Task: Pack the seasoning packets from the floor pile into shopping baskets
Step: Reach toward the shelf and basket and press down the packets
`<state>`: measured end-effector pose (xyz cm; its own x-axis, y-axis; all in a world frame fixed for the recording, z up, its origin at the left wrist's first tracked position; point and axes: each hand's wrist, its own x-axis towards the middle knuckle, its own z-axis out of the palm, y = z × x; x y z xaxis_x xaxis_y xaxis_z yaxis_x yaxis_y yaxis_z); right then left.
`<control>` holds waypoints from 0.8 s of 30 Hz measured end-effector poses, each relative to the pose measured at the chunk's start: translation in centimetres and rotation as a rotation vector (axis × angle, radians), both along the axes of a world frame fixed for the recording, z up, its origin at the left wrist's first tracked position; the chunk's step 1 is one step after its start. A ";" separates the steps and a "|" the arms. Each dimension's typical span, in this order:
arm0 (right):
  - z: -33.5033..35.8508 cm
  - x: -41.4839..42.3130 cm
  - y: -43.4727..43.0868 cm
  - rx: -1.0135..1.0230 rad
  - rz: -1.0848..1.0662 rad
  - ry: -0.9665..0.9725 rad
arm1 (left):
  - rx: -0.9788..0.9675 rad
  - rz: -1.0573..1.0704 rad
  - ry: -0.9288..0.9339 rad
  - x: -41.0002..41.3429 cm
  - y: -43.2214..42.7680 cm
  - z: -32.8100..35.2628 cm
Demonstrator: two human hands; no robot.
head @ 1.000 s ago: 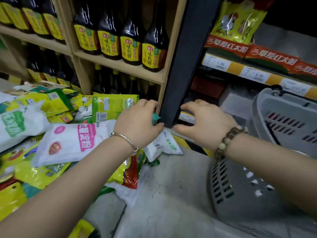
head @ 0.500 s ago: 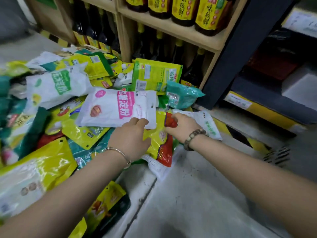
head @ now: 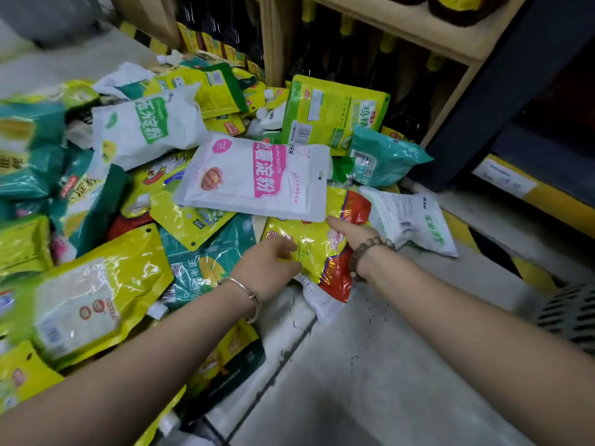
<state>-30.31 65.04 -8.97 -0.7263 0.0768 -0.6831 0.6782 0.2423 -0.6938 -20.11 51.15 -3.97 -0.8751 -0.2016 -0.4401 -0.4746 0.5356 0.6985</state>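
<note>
A pile of seasoning packets [head: 106, 194] covers the floor on the left, mostly yellow, teal and white bags. At its near right edge lies a yellow and red packet [head: 317, 249]. My left hand [head: 267, 267] grips that packet's left edge with curled fingers. My right hand [head: 351, 233] holds its right side, thumb lying on top. A white packet with a pink label [head: 257, 178] lies just beyond both hands and overlaps the yellow one. A corner of a grey shopping basket [head: 570, 317] shows at the right edge.
Wooden shelves with dark sauce bottles [head: 338, 43] stand behind the pile. A dark shelf post [head: 502, 91] and a yellow-black floor strip [head: 521, 262] lie to the right. A white and green bag [head: 415, 220] sits beside my right wrist. Bare concrete floor [head: 370, 381] lies between my arms.
The view has dropped from the shelf and basket to the pile. Both hands came down and left, and have closed in on the yellow and red packet.
</note>
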 end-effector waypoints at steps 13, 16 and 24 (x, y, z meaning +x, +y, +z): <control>3.8 9.4 4.6 -0.422 -0.267 -0.113 | 0.800 0.635 -0.419 4.7 2.0 -0.7; 5.7 13.0 4.6 -0.618 -0.336 -0.246 | 1.085 0.640 -0.451 5.3 3.4 -0.3; 4.5 16.7 5.8 -0.578 -0.389 -0.217 | 0.870 0.901 -0.153 6.1 6.2 0.2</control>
